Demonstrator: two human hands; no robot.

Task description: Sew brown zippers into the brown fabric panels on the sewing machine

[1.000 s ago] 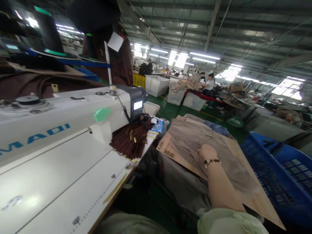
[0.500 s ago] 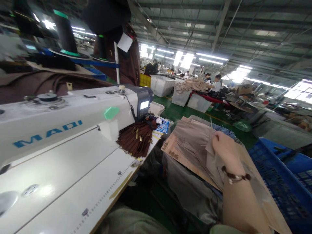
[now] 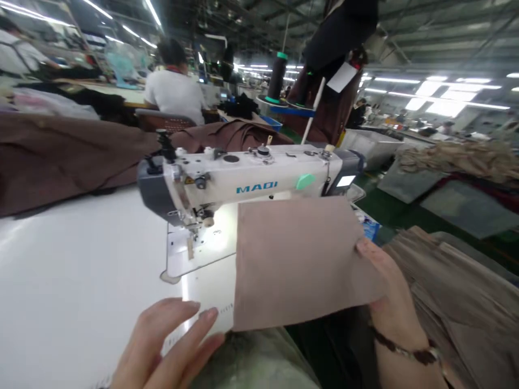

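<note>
A flat brown fabric piece [image 3: 295, 265] hangs in front of the white sewing machine [image 3: 259, 178], covering part of its bed. My right hand [image 3: 379, 270], with a bracelet at the wrist, grips the piece by its right edge. Near the front edge of the white table [image 3: 101, 259], my left hand [image 3: 174, 340] is spread, empty, to the left of the fabric's lower left corner and not touching it. The needle area [image 3: 195, 229] is lit, with no fabric under it.
A stack of brown fabric pieces [image 3: 458, 302] lies at the right. Dark brown cloth [image 3: 73, 156] is heaped behind the table. Bins [image 3: 409, 175] stand at the back right. A person in a white shirt [image 3: 174, 92] sits beyond the machine.
The view has turned left. My right hand has come from the stack to the front of the machine with one fabric piece. My left hand has come into view.
</note>
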